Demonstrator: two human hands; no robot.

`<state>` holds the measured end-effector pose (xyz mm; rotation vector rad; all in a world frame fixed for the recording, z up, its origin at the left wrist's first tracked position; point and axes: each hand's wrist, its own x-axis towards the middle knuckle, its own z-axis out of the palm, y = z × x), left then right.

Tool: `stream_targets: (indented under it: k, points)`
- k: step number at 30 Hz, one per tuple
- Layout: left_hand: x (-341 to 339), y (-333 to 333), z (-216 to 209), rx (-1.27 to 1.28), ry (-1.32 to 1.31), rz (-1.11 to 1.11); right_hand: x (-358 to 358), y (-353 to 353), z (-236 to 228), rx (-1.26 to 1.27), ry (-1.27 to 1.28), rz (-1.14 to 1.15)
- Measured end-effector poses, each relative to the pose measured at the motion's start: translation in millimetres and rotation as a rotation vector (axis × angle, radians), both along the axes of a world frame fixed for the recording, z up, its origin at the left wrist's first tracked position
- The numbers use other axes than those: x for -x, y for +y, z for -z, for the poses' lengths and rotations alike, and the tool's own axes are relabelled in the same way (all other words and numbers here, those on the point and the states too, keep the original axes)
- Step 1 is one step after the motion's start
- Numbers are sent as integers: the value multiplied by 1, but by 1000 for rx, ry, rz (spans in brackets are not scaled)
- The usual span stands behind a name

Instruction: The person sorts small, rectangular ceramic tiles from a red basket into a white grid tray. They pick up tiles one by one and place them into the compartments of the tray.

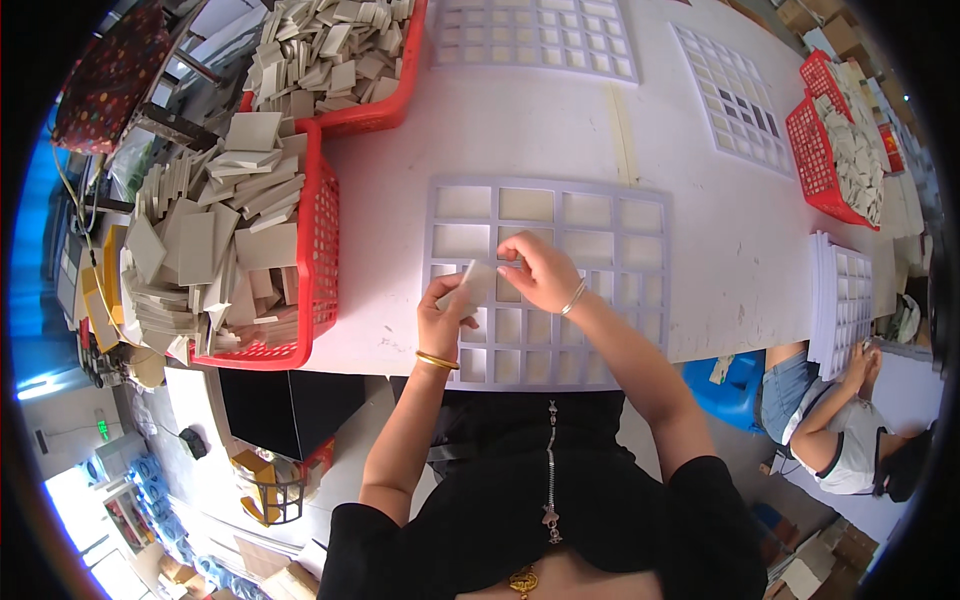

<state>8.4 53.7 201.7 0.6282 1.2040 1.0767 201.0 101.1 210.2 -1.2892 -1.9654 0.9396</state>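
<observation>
My left hand pinches a small flat whitish tile over the left part of a pale lavender grid tray. To its right, my right hand hovers over the tray's middle compartments, its fingers bent and thumb apart from them. Nothing shows between those fingertips. Off-white pieces lie in many of the tray's compartments, larger ones in the far rows and smaller ones nearer me. My hands and forearms cover part of the grid.
Red baskets heaped with tiles stand at left and far left. More grid trays lie at the far side and far right. Another red basket and stacked trays stand right. A person sits at right.
</observation>
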Motion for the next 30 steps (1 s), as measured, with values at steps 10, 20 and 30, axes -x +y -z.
stream_targets:
  k: [10, 20, 30]
  points:
    - [0, -7, -11, 204, -562, 209, -57, -28, 1, 304, 116, 201]
    - [-2, -10, -12, 96, -140, 264, -52, -24, 22, -60, -212, 82]
    - [-32, -14, -11, 3, -87, 213, -23, -53, -13, 288, 314, 61]
